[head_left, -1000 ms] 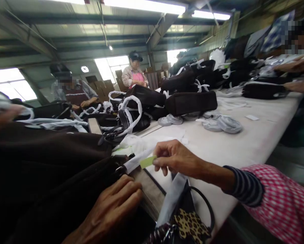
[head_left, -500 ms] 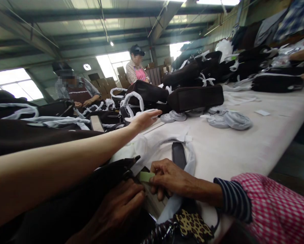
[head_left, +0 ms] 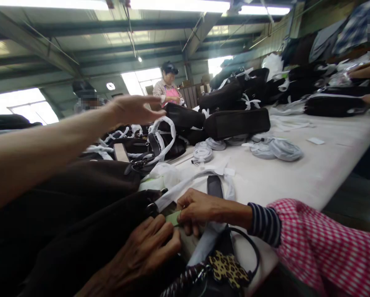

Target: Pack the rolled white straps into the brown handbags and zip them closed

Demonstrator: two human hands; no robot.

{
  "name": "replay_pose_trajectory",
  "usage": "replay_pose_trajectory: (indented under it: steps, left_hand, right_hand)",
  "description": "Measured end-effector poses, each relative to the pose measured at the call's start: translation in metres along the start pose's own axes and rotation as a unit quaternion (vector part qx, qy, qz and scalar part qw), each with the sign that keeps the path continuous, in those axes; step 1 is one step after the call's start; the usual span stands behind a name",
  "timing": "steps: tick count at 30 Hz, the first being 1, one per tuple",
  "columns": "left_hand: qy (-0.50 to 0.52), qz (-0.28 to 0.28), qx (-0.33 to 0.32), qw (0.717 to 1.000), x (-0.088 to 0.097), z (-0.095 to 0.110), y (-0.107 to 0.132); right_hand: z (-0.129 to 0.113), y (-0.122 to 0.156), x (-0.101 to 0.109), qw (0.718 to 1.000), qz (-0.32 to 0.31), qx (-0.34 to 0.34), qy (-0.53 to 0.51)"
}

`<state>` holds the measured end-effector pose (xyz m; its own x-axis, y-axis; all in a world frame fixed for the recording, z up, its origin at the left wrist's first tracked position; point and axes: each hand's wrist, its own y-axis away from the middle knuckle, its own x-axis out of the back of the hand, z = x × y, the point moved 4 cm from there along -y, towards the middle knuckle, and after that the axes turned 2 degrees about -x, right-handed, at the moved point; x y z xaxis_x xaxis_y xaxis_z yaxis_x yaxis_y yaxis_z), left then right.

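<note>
My right hand (head_left: 202, 211) pinches a small light-green tag (head_left: 173, 218) at the opening of a dark handbag (head_left: 110, 231). On the handbag's edge, close beside the tag, lies my left hand (head_left: 149, 243) with its fingers bent and together; what its fingertips grip is partly hidden. A white-wrapped handle (head_left: 175, 194) curves up from a metal ring on the bag. A black zipped piece (head_left: 215, 187) sits inside that curve. Near me hangs a leopard-print charm (head_left: 228, 268) beside a dark braided cord (head_left: 185, 280).
Another person's arm (head_left: 64, 140) reaches in from the left above the bags. Rolled straps in clear wrap (head_left: 285, 148) and a white card (head_left: 315, 141) lie on the pale table (head_left: 281, 185). Dark bags (head_left: 237, 123) are piled behind. Co-workers stand across the table and at right.
The other person's arm has lifted and drawn back left, away from the wrapped handles. My hands stay at the bag opening, with the green tag still in my right hand. The view has tilted slightly.
</note>
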<state>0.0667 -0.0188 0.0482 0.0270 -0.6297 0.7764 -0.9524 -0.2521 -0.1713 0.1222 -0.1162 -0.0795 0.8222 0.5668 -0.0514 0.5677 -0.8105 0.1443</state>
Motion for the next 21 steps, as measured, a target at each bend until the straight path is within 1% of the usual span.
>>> replay_pose_trajectory:
  steps: [3,5,7,9,12,14,16,17,18,19,20,21]
  left_hand:
    - [0.048,-0.002,-0.043,0.998,0.021,0.038,0.060]
    - [0.075,-0.002,-0.072,0.995,0.033,0.064,0.099]
    - [0.097,-0.001,-0.099,0.990,0.043,0.083,0.131]
    - [0.110,0.002,-0.117,0.987,0.050,0.095,0.153]
    - [0.147,-0.016,-0.116,0.982,0.052,0.098,0.169]
    - [0.183,-0.042,-0.099,0.977,0.049,0.097,0.172]
    - [0.211,-0.059,-0.078,0.973,0.046,0.095,0.173]
    - [0.221,-0.066,-0.069,0.971,0.045,0.094,0.172]
    - [0.229,-0.069,-0.061,0.969,0.044,0.094,0.172]
    - [0.234,-0.067,-0.054,0.968,0.043,0.093,0.171]
    - [0.237,-0.061,-0.047,0.968,0.043,0.093,0.170]
    - [0.236,-0.047,-0.036,0.970,0.043,0.092,0.169]
  right_hand:
    - [-0.011,-0.008,-0.001,0.995,-0.001,0.011,0.095]
    - [-0.016,-0.016,-0.005,0.990,0.005,0.025,0.139]
    - [-0.018,-0.026,-0.011,0.989,-0.005,0.033,0.145]
    - [-0.017,-0.035,-0.015,0.991,-0.034,0.035,0.126]
    - [-0.016,-0.043,-0.017,0.990,-0.094,0.021,0.099]
    - [-0.016,-0.041,-0.015,0.988,-0.125,0.015,0.094]
    - [-0.018,-0.036,-0.012,0.986,-0.136,0.026,0.095]
    - [-0.019,-0.034,-0.011,0.986,-0.126,0.039,0.099]
    - [-0.020,-0.031,-0.010,0.987,-0.102,0.057,0.114]
    - [-0.022,-0.029,-0.010,0.984,-0.063,0.081,0.143]
    - [-0.023,-0.027,-0.010,0.976,-0.013,0.108,0.186]
    - [-0.025,-0.025,-0.011,0.961,0.042,0.135,0.239]
